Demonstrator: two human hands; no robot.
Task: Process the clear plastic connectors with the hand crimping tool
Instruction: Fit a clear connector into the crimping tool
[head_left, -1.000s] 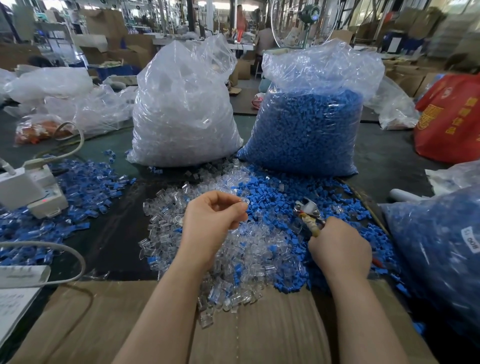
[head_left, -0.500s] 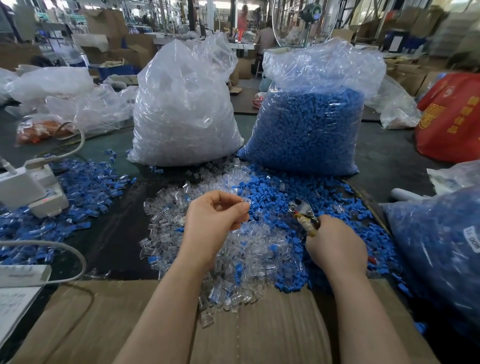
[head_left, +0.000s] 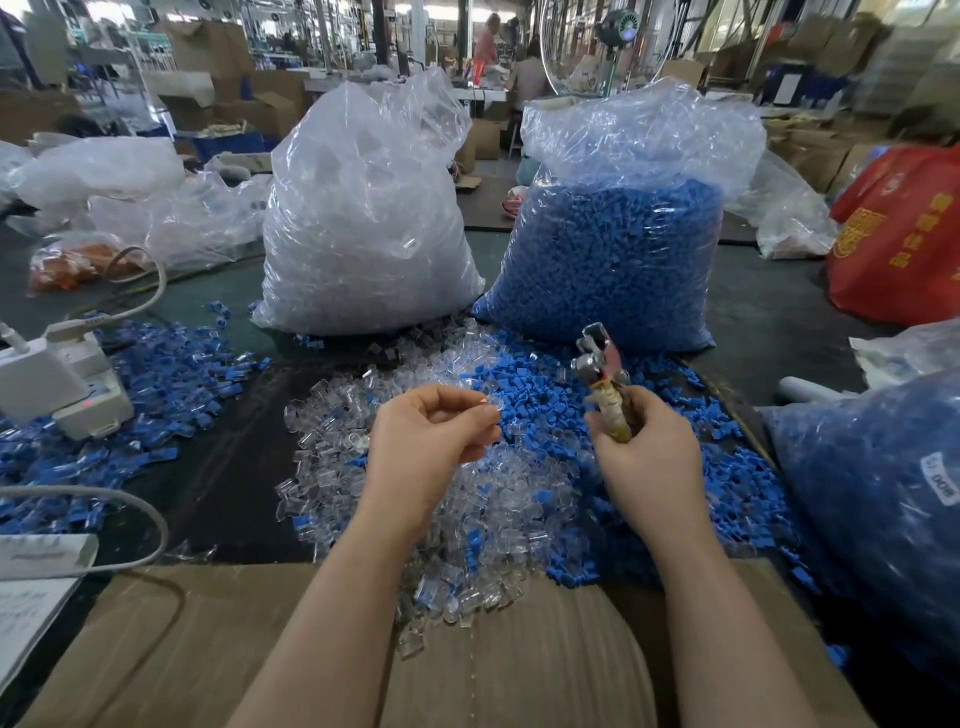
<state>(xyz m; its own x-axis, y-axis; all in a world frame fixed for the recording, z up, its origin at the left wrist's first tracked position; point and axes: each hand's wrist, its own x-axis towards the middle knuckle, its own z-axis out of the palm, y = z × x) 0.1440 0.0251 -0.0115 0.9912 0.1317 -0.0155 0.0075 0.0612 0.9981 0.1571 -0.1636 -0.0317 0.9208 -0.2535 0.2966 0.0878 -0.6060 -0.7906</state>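
Workbench (head_left: 234, 457), left hand (head_left: 426, 447) pinching clear connector (head_left: 491, 404) (glassy), right hand (head_left: 649, 457) gripping crimping tool (head_left: 602, 364)

Clear plastic connectors (head_left: 483, 499) heaped loose on table, crimping tool (head_left: 602, 364) upright — head raised

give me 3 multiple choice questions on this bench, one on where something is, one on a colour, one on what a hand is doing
1. Where does the big bag of clear connectors stand?
A. left of the big bag of blue pieces
B. right of it
C. on top of it

2. What colour is the bag at the far right edge?
A. green
B. red
C. black

3. What is the right hand doing?
A. lying flat on the cardboard
B. gripping the crimping tool
C. lifting a bag

Answers:
1. A, the two bags stand side by side, the clear one to the left.
2. B, it is red with yellow print.
3. B, its fingers curl round the tool's handles, head pointing up.
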